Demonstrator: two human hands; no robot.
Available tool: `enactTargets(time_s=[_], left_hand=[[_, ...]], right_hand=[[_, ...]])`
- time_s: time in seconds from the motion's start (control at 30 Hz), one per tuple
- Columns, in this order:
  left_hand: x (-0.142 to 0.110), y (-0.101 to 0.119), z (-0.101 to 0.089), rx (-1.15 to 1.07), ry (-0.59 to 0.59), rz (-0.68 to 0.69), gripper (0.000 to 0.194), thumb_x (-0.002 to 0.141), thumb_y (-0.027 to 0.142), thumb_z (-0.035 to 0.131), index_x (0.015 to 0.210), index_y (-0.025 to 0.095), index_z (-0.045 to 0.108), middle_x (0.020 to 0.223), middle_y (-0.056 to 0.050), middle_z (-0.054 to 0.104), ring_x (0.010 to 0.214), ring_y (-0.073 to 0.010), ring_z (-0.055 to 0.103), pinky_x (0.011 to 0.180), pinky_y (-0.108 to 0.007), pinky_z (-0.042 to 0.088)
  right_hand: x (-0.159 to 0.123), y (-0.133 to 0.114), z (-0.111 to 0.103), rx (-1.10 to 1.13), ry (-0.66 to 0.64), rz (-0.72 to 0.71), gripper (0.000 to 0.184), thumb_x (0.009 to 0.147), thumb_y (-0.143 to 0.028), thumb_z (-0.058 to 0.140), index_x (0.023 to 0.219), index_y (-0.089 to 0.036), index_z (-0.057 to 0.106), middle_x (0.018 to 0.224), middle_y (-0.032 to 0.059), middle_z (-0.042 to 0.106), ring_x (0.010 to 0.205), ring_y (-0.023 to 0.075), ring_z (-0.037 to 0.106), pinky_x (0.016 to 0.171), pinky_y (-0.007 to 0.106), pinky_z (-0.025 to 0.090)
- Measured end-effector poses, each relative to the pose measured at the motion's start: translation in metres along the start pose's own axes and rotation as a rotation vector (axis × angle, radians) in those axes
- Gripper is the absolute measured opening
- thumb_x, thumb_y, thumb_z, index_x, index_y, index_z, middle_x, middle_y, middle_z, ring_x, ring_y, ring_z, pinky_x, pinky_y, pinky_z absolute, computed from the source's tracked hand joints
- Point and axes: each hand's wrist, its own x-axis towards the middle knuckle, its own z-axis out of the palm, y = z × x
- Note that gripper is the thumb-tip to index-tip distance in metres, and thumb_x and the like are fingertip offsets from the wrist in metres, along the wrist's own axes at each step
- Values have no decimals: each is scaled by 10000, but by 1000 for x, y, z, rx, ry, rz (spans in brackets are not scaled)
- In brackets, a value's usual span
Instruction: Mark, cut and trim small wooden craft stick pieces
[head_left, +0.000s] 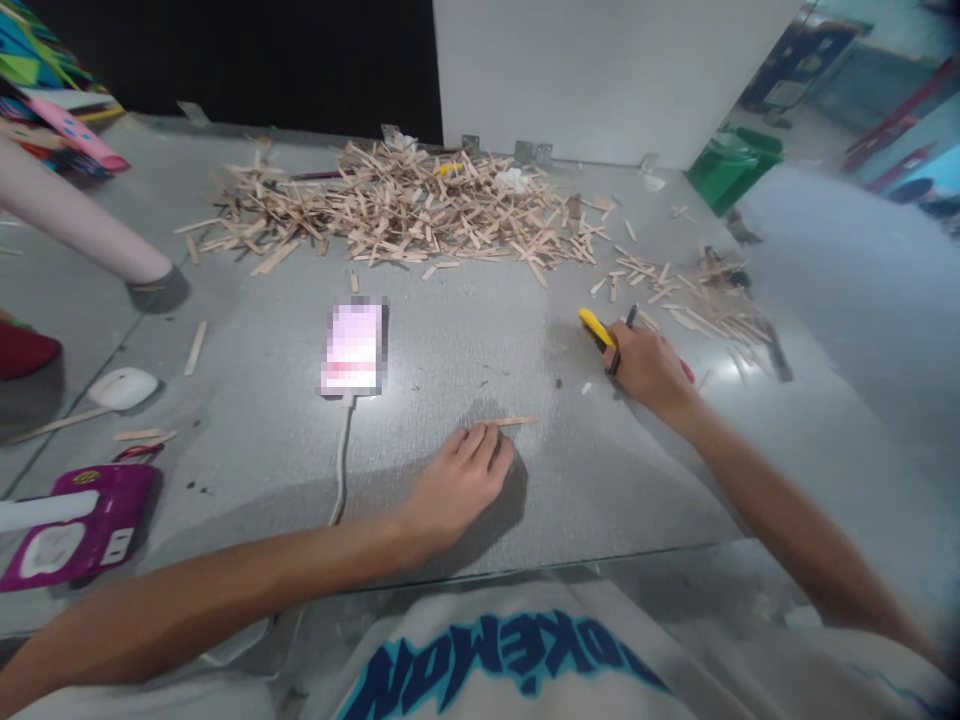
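Observation:
My left hand [469,475] rests low over the middle of the table, fingers curled down on the near end of a thin flat wooden stick [519,420]. The stick's other end points right along the tabletop. Further right, my right hand [649,365] is closed around a yellow-and-black hand tool [598,328]. A dark tip shows above the knuckles and a bit of red behind the hand; the rest of the tool is covered by my fingers, so its exact kind is unclear. Small scraps lie on the table between my hands.
A heap of short wooden sticks [420,205] spreads along the back, with more strewn at right [712,310]. A blurred phone [354,348] with a cable [343,460] lies left of centre. A purple device [112,520] and a white rounded object [124,388] are at left; a green bin [731,170] stands beyond.

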Motion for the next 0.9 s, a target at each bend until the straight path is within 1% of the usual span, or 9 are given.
enactTargets(time_s=[0.1,0.2,0.4,0.47,0.53,0.63,0.7,0.8,0.9], left_hand=[[0,0,3,7,15,-1,491,932,-72,521,1402,22,628,1467,-272,686,1352,-381,694,1088,-476,578],[0,0,4,12,20,-11,485,941,-66,514,1400,39,628,1467,-263,688,1350,-372,695,1090,-472,575],[-1,0,5,-36,48,-20,454,957,-60,513,1384,45,625,1444,-271,697,1339,-366,701,1097,-483,570],[0,0,6,-53,59,-31,448,964,-59,508,1380,58,627,1432,-262,705,1330,-356,706,1099,-484,569],[1,0,6,-57,56,-32,443,969,-53,502,1377,61,632,1419,-254,714,1316,-347,712,1089,-475,574],[1,0,7,-58,65,-36,430,982,-44,493,1370,55,648,1411,-248,722,1309,-344,712,1079,-472,580],[1,1,7,-53,76,-40,427,990,-34,495,1379,45,655,1427,-252,716,1318,-348,707,1080,-475,579],[1,5,9,-29,87,-37,434,991,-27,490,1385,36,662,1455,-254,705,1317,-345,708,1055,-448,590],[0,7,12,-33,111,-39,433,1003,-18,474,1387,34,665,1466,-255,700,1341,-346,697,1032,-437,595]], right_hand=[[-6,2,-2,117,33,-42,256,965,-200,559,1110,-156,765,921,145,784,785,304,715,675,356,422],[-13,2,-6,182,63,-78,282,971,-206,572,1160,-153,774,974,141,804,858,311,742,728,365,461],[-11,-3,-2,172,25,-176,279,1051,-212,508,1169,-167,756,996,129,765,846,279,709,755,364,485],[-7,-6,0,127,32,-208,311,1089,-235,467,1185,-154,751,1044,161,748,925,308,703,815,394,500],[-5,-9,-1,101,80,-229,355,1120,-290,448,1269,-132,729,1105,201,733,1056,352,688,900,440,507],[-5,-14,-8,236,216,-237,453,1133,-374,451,1488,-142,609,1243,208,715,1180,351,668,981,471,520],[-8,-20,-14,399,267,-210,443,1130,-446,458,1425,-181,655,1232,176,729,1139,320,692,957,451,548],[-15,-35,-22,704,93,-96,449,1101,-576,528,1063,-203,775,927,104,763,813,247,726,735,374,574],[-23,-59,-27,962,-201,-41,361,1045,-528,648,1024,-197,788,777,49,762,595,172,675,586,308,544]])
